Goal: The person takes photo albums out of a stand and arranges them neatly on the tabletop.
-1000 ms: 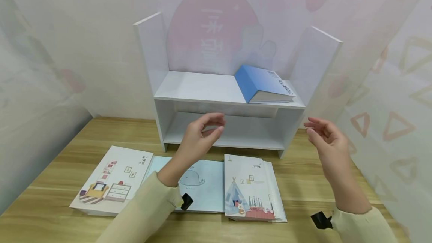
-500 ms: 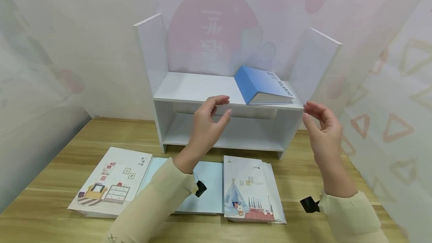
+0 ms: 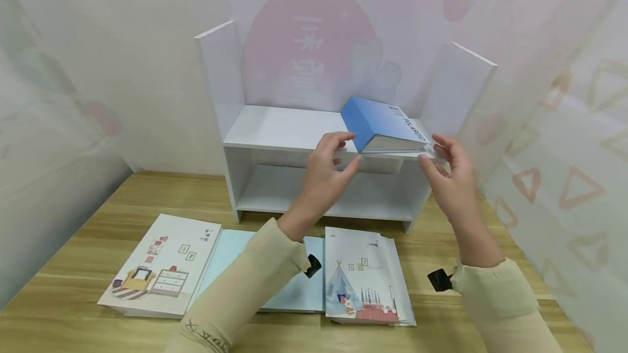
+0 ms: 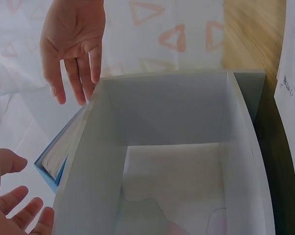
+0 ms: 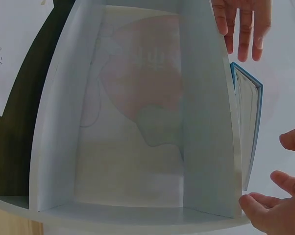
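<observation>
A blue photo album (image 3: pixel 387 121) marked POLAROID lies flat on the upper board of the white shelf (image 3: pixel 284 127), its spine to the left and its page edges facing front. My left hand (image 3: pixel 328 176) is at the album's left front corner, thumb and fingers spread apart with nothing between them. At the right front corner is my right hand (image 3: pixel 453 178), fingers loosely bent and the thumb below them, also holding nothing. From the right wrist view, the album (image 5: pixel 248 127) shows between the left hand (image 5: pixel 243 24) and the right hand (image 5: pixel 280 208).
On the wooden table (image 3: pixel 441 309) before the shelf lie a white album with an armchair drawing (image 3: pixel 162 266), a light blue album (image 3: pixel 294 287) partly behind the left sleeve, and a stack of white albums with a tent drawing (image 3: pixel 360 277). Tall side panels (image 3: pixel 463 91) flank the upper board.
Both hands have risen and come in towards the blue album, the left moving right and the right moving left. The albums and shelf stay where they were.
</observation>
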Motion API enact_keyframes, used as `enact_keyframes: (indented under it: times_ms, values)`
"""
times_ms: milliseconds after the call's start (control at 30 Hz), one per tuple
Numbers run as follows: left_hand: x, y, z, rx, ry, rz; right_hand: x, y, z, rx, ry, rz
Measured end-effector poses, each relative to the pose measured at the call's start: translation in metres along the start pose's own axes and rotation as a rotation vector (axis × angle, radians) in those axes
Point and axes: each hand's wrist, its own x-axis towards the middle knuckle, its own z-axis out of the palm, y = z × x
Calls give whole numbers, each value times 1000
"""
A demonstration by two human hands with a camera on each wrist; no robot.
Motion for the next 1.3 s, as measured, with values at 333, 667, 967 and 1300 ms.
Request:
enact_keyframes:
  times_ms: [333,667,967,1300]
  values:
    - [5,4,12,-4,6,-56,7,2,0,36,-91,0]
    - [3,6,16,-26,28,-68,3,4,3,175,-66,-19]
    - [-5,7,14,-41,98,-66,-10,4,8,194,16,-102]
    - [-11,14,6,-69,112,-75,-13,-4,13,329,189,-38]
